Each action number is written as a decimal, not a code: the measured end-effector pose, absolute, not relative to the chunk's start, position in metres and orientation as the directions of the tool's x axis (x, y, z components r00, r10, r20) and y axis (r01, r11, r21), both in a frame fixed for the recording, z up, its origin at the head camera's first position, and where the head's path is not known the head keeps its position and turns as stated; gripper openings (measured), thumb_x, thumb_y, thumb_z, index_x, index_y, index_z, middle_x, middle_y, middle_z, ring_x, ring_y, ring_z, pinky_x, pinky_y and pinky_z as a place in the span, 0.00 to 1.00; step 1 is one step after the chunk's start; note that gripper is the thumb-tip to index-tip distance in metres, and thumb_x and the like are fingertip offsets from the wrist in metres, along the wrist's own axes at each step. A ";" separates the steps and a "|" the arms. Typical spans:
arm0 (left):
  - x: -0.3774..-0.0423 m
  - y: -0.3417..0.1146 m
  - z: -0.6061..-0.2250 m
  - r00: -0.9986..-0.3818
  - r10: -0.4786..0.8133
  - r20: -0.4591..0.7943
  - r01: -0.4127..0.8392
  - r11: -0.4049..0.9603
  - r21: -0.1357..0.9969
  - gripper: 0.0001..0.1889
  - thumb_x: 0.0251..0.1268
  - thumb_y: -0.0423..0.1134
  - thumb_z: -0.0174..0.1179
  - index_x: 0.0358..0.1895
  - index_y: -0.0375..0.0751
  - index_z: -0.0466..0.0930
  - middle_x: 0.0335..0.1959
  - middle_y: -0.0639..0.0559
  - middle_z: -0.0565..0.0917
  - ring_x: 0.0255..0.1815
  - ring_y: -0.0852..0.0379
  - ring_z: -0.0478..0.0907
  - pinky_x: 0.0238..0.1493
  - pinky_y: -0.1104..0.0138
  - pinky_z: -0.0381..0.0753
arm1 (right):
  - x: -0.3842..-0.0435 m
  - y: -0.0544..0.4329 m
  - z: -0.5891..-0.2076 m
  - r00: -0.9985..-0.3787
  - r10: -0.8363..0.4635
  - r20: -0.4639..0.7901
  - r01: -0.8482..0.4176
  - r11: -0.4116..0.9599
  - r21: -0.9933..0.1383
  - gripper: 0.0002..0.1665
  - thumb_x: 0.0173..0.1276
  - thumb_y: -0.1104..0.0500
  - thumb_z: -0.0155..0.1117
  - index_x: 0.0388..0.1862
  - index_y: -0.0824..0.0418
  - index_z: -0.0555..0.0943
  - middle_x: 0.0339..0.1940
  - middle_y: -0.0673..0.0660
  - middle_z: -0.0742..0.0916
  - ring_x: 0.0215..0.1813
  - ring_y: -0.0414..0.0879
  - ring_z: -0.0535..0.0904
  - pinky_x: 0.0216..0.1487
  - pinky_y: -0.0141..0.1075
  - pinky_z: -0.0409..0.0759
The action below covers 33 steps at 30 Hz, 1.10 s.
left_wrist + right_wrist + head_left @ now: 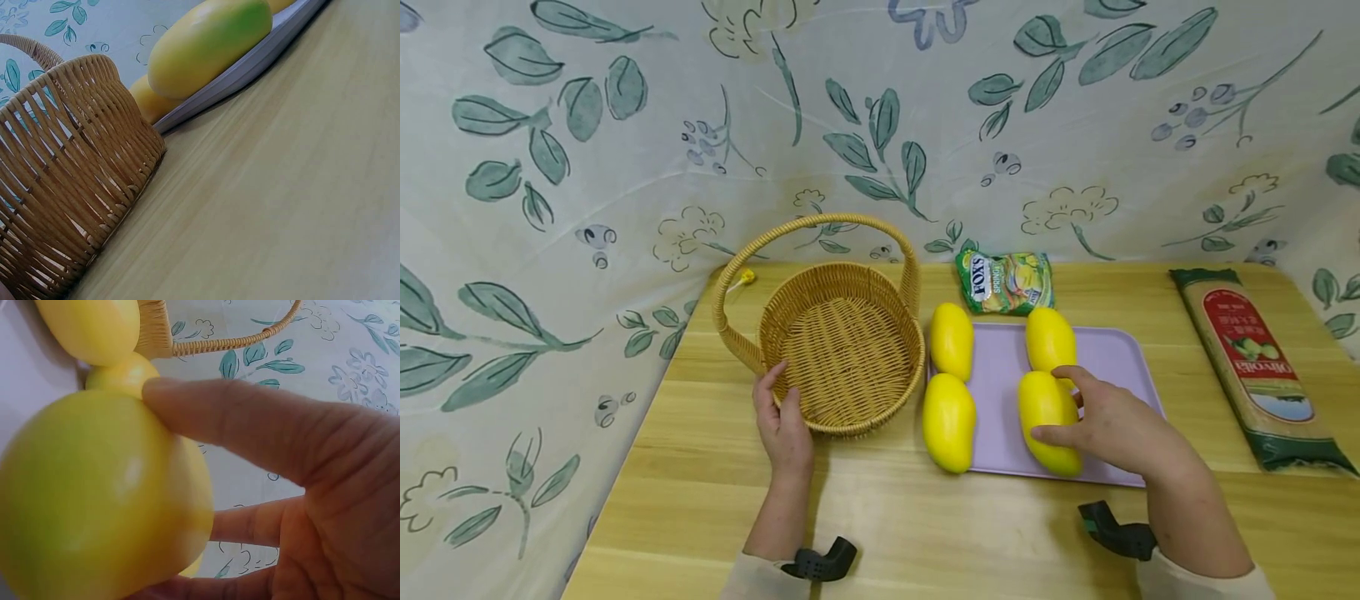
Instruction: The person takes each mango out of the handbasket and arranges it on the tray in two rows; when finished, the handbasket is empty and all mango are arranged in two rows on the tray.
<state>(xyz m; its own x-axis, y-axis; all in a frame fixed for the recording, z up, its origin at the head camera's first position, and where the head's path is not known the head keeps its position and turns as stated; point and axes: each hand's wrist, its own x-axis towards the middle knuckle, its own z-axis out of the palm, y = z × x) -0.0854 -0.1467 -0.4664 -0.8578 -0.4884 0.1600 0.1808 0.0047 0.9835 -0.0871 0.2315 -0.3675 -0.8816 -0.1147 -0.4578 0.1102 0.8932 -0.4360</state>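
Observation:
A round wicker basket (850, 358) with a tall arched handle stands on the table, its inside bare. My left hand (786, 429) holds its near left rim, thumb and fingertips over the edge; the left wrist view shows the woven side (75, 169) close up. On the lilac tray (1000, 400) lie several yellow mangoes with greenish ends. My right hand (1120, 425) grips the near right mango (1047, 417), thumb on the near side and fingers on the far side. In the right wrist view that mango (94, 500) sits between thumb and fingers.
Behind the tray lies a green Fox's candy bag (1006, 283). A long Olivoilà pasta packet (1255, 358) lies at the right. Behind the basket is a small yellow item (745, 277). A leaf-patterned cloth (880, 125) hangs along the table's back.

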 end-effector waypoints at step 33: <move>-0.083 -0.149 -0.460 -0.801 -0.554 0.229 0.253 0.033 0.967 0.16 0.73 0.27 0.49 0.61 0.32 0.74 0.81 0.44 0.54 0.85 0.49 0.44 0.83 0.47 0.49 | -0.084 0.243 -0.369 -0.869 -0.072 -0.490 0.136 0.917 -0.376 0.66 0.60 0.21 0.61 0.81 0.61 0.52 0.67 0.81 0.75 0.58 0.73 0.78 0.47 0.62 0.79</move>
